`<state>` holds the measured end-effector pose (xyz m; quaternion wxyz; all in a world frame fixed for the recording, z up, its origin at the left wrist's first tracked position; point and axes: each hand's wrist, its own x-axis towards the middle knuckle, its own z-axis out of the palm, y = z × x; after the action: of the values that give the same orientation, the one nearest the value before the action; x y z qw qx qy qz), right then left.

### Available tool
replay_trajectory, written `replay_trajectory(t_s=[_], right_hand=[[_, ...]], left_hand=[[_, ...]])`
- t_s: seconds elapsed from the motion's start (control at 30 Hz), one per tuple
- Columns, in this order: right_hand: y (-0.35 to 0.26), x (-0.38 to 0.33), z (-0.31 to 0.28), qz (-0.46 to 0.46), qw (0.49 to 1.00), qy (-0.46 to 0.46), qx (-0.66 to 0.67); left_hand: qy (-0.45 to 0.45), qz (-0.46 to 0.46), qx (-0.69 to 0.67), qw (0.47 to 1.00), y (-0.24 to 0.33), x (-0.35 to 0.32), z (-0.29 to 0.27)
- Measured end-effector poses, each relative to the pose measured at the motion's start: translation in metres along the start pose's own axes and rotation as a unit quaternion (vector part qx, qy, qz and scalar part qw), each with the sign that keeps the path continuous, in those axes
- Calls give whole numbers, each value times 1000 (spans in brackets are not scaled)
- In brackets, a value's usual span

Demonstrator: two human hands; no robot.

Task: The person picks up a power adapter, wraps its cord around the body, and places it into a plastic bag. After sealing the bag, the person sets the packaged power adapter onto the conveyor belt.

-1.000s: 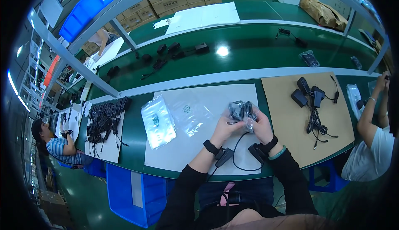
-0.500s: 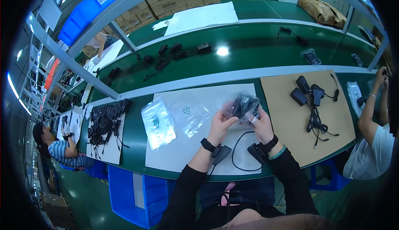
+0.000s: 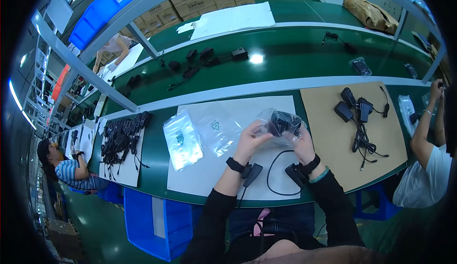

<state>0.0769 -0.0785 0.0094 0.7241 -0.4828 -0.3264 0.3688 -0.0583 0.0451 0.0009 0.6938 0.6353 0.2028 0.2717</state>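
Clear bag [image 3: 267, 115] holding black adapter [image 3: 284, 123] between left grip [image 3: 253, 138] and right grip [image 3: 303, 146], both closed on bag's sides

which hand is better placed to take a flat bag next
Left, probably: the left hand is nearer the flat bags, while the right hand is farther across. Both hold the filled bag.

"What's underfoot?"
"Green floor [image 3: 97, 235]; cardboard cartons [image 3: 197, 3] are stacked beyond the green-topped workbench [image 3: 157, 140]."
"And the light?"
"Tube lights [image 3: 14, 96] glow far left of the grey metal frame [image 3: 95, 76]."
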Motion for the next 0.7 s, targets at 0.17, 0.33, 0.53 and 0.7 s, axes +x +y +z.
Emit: replay_trajectory(t_s=[0.17,0.33,0.53,0.7], right_hand=[[3,-2,1,51,994,16,100],[-3,1,-4,21,1000,-15,18],[-10,0,-4,31,991,-90,-98],[-15,3,-9,-70,946,-137,-284]], left_hand=[[5,-48,-20,999,1,-7,26],[-52,-47,-51,996,4,3,-2],[-75,-48,160,983,20,-1,-9],[-73,-56,26,995,8,-2,5]])
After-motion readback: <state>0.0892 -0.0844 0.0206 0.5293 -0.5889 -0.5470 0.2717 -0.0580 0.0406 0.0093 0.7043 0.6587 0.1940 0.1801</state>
